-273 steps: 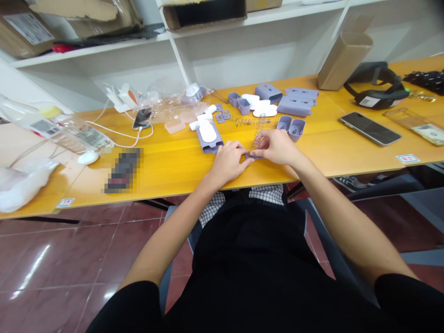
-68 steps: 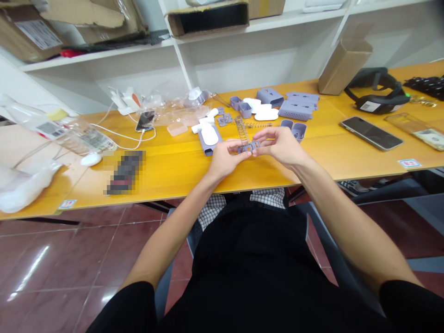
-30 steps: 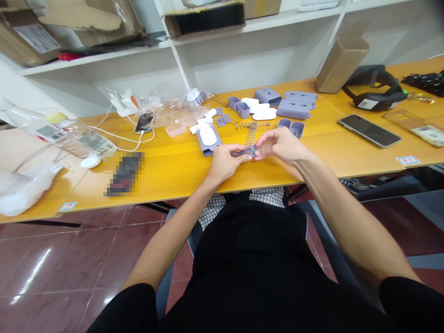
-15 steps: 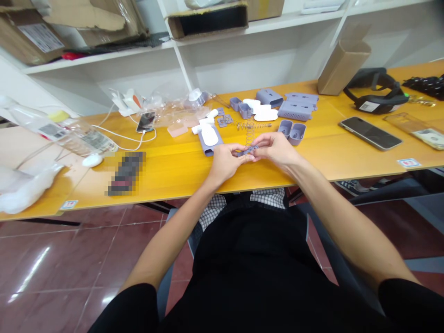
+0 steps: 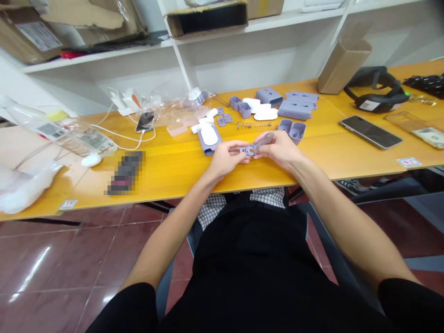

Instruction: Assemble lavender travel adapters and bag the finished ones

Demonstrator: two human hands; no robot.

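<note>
Over the middle of the yellow table, my left hand (image 5: 227, 158) and my right hand (image 5: 278, 149) pinch a small lavender plastic bracket (image 5: 250, 150) between their fingertips. A metal coil spring (image 5: 263, 138) sticks out of the bracket, tilted to the right and blurred by motion. A second spring (image 5: 254, 125) lies flat on the table beyond my hands. Left of them rests a lavender housing with a white oval insert (image 5: 208, 138). Several lavender cases and white caps (image 5: 265, 108) are laid out farther back.
The yellow table (image 5: 166, 173) also holds a smartphone (image 5: 370, 132), a headset (image 5: 376, 98), a cardboard box (image 5: 343, 60), a plastic bottle (image 5: 78, 136), a white mouse (image 5: 92, 160) and a phone on a charger (image 5: 144, 121). White shelves stand behind.
The spring has swung from nearly upright to tilted right. The loose spring behind now shows fully, and my hands still hold the bracket between them.
</note>
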